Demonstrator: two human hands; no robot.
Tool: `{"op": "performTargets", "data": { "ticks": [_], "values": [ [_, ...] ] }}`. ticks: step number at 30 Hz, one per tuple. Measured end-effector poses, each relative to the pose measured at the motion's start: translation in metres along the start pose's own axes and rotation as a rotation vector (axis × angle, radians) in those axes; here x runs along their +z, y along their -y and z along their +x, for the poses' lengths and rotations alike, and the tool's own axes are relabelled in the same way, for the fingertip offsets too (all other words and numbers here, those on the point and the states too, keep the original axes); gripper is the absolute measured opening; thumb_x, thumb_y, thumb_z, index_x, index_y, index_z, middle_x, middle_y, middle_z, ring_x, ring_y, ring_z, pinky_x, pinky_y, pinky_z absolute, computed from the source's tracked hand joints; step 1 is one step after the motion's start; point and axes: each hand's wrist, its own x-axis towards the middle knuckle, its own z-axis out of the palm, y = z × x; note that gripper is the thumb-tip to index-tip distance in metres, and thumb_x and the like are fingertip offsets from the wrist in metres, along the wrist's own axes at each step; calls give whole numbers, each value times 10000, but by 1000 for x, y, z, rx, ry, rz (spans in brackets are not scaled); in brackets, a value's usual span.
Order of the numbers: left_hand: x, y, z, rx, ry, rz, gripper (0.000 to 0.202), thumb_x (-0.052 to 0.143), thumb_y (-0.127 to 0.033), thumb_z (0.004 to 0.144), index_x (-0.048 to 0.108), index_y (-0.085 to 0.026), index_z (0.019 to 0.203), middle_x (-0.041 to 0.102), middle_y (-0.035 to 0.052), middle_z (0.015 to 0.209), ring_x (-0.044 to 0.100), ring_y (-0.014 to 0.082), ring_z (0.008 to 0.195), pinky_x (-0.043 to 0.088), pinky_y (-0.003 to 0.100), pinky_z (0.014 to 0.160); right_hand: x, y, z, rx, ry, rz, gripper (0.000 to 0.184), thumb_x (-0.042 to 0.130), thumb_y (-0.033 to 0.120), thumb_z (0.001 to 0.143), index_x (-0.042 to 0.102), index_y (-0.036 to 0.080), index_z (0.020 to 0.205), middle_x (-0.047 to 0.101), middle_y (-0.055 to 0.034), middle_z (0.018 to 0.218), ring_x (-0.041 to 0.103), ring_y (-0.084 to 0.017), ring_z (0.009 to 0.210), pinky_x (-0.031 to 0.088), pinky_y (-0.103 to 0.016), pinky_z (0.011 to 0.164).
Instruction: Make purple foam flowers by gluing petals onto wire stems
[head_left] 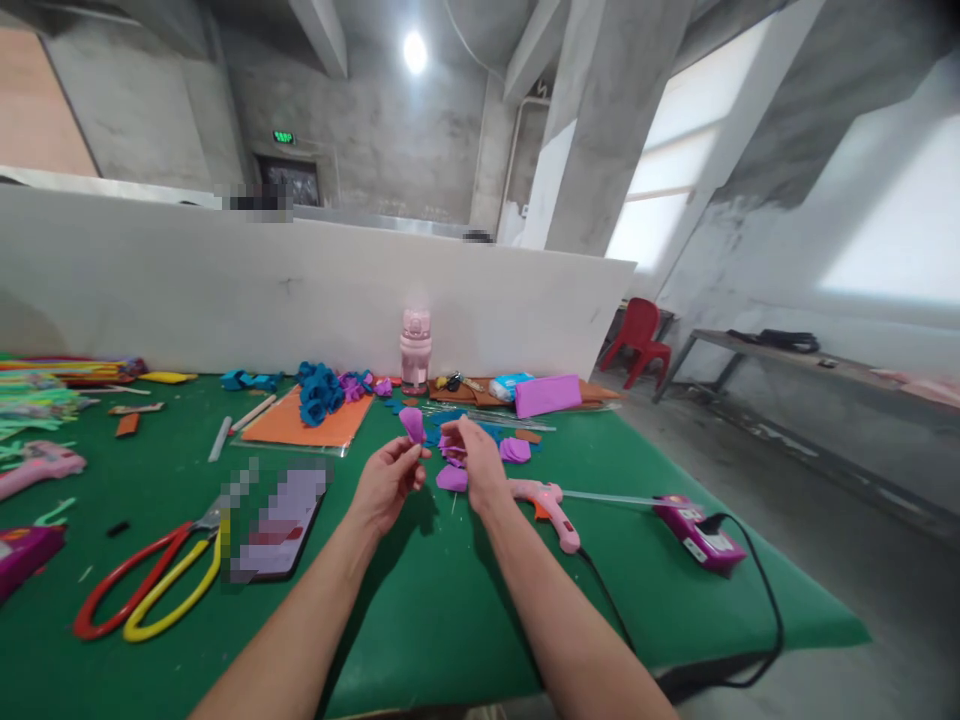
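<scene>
My left hand (388, 482) is raised over the green table, its thumb and fingers pinched on a purple petal (411, 423) that stands up from the fingertips. To its right, my right hand (477, 465) has curved fingers slightly apart, close to some purple petals (451, 478) on the table; its fingertips partly cover them, and whether they touch is unclear. A small stack of purple petals (515, 450) lies just right of this hand. The pink glue gun (546, 505) rests on its side beside my right forearm, with a clear glue stick in its back.
A purple box (701, 535) with a black plug and cable is at the right. Left are red-and-yellow-handled scissors (169, 580) and a phone (281, 525). Blue flowers (320, 393) lie on an orange sheet (300, 425). A pink bottle (415, 350) stands by the white partition (315, 290).
</scene>
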Motion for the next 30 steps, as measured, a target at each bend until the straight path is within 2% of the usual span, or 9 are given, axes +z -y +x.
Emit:
{"op": "performTargets", "data": {
  "ticks": [3,7,10,14,23,30],
  "values": [
    [-3,2,2,-14,-7,-10,276,729,-256,634,548,-135,805,630,-7,700,498,40,461,382,161,431,13,-24,2,57,-10,191,390,441,505,786,632,166,799,647,-54,839,577,-152,749,462,-261,654],
    [-2,5,2,-34,-4,-12,252,725,-241,643,559,-123,791,631,2,695,498,40,469,396,161,452,5,-41,-4,101,33,264,358,496,501,754,673,196,813,661,-53,869,581,-161,783,453,-261,651],
    [0,5,1,-61,-2,-1,234,722,-231,649,567,-118,781,634,6,699,504,42,477,404,163,463,2,-40,-6,121,73,311,345,511,497,751,683,210,839,663,-52,902,586,-164,796,447,-264,655],
    [-1,5,2,-64,8,13,224,717,-233,657,580,-113,787,636,11,693,507,45,475,399,163,456,7,-35,-10,129,118,345,342,503,492,765,683,215,857,667,-48,910,595,-174,809,447,-278,674],
    [-5,7,3,-63,-4,0,233,724,-217,650,588,-111,806,637,12,685,517,44,478,411,157,469,12,-29,-17,129,137,477,340,512,485,772,679,199,851,672,-54,890,600,-181,779,459,-299,666],
    [-7,8,4,-62,-2,10,231,714,-221,663,587,-111,821,636,14,686,513,42,476,407,154,462,13,-32,-17,123,135,476,307,509,460,774,673,209,840,665,-46,886,592,-179,777,449,-306,674]
  ]
}}
